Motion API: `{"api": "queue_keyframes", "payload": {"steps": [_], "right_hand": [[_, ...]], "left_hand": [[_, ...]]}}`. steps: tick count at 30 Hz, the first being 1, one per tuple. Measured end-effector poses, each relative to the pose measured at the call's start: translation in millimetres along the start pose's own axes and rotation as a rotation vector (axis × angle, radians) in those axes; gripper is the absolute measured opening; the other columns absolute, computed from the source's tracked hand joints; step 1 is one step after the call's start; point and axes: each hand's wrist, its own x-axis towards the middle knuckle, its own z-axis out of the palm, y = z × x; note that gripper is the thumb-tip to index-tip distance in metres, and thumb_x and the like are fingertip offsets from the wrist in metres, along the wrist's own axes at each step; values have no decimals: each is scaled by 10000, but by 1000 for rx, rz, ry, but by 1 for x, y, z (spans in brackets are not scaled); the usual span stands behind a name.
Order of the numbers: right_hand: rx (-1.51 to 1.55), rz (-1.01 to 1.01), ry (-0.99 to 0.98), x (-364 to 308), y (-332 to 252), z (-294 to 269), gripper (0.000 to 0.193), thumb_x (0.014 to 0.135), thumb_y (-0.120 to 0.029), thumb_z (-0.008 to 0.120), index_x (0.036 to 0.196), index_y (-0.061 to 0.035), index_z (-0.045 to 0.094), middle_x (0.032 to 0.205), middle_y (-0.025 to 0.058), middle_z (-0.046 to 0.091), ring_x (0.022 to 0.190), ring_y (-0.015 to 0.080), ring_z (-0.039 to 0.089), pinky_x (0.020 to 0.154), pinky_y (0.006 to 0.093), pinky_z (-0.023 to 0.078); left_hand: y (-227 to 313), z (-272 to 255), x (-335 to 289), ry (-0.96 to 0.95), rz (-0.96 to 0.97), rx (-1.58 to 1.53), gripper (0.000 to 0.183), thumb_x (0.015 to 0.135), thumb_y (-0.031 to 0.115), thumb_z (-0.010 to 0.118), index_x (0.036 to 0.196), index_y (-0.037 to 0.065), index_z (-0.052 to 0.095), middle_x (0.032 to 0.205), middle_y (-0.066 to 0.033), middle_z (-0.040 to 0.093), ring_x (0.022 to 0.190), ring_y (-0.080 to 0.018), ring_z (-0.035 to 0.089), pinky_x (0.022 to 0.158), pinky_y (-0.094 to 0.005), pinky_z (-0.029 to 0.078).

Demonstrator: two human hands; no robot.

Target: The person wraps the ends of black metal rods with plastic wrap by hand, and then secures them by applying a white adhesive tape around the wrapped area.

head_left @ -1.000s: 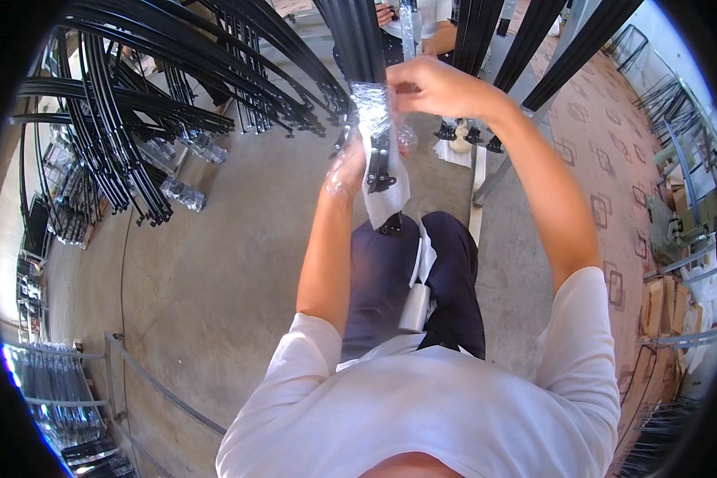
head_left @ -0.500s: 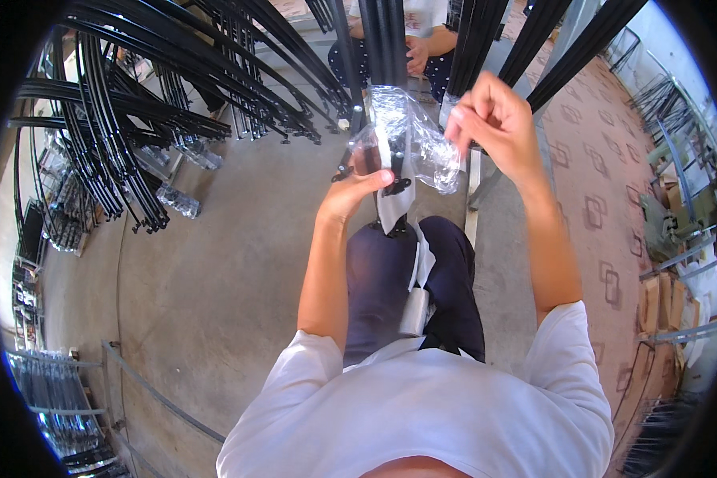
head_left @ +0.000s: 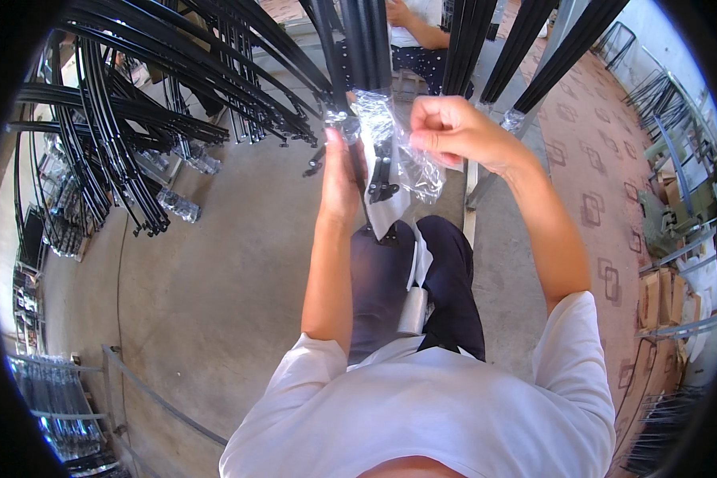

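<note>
In front of me a bundle of long black tubes (head_left: 366,48) slants down toward my knees. Clear plastic film (head_left: 372,113) is wound round its lower part, over a white sheet (head_left: 386,209). Black end fittings (head_left: 382,191) show near the bottom. My left hand (head_left: 340,182) is at the bundle's left side, thumb pointing up by the film; its fingers are hidden behind the tubes and film. To the right, my right hand (head_left: 462,137) has its fingers closed in a pinch on the loose edge of the film, which hangs as a crumpled flap (head_left: 424,171).
Many black rods (head_left: 111,143) hang in bunches at left, some with wrapped ends. More black tube bundles (head_left: 526,64) lean at upper right. Another person (head_left: 422,36) sits beyond the bundle. A metal rail (head_left: 163,398) crosses the lower left. Cardboard boxes (head_left: 660,299) stand far right.
My right hand has come down and left, closer to the bundle, bringing the film flap with it. My left thumb has lifted off the fittings and points up. The bundle has shifted slightly left.
</note>
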Motion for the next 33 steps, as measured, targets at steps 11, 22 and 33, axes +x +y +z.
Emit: {"api": "queue_keyframes", "payload": {"steps": [11, 22, 33], "right_hand": [[301, 167, 171, 40, 22, 14, 245, 801, -102, 496, 1024, -16, 545, 896, 17, 574, 794, 85, 527, 667, 222, 434], [773, -480, 1133, -55, 15, 34, 113, 756, -134, 557, 806, -47, 505, 741, 59, 516, 666, 194, 543, 540, 256, 422], [-281, -604, -244, -13, -60, 135, 101, 778, -96, 562, 864, -71, 516, 972, 124, 543, 920, 294, 539, 907, 512, 294]], "left_hand": [[-1, -18, 7, -18, 6, 121, 621, 854, 541, 287, 1210, 42, 391, 1096, -77, 527, 968, -197, 529, 834, -347, 434], [7, -41, -6, -86, 74, 123, 522, 691, 164, 674, 1153, 32, 472, 1026, -38, 557, 936, -137, 523, 837, -270, 397], [-5, 23, -1, 12, 87, 83, 411, 783, 222, 606, 1106, -2, 485, 924, -17, 562, 809, -82, 526, 740, -221, 410]]}}
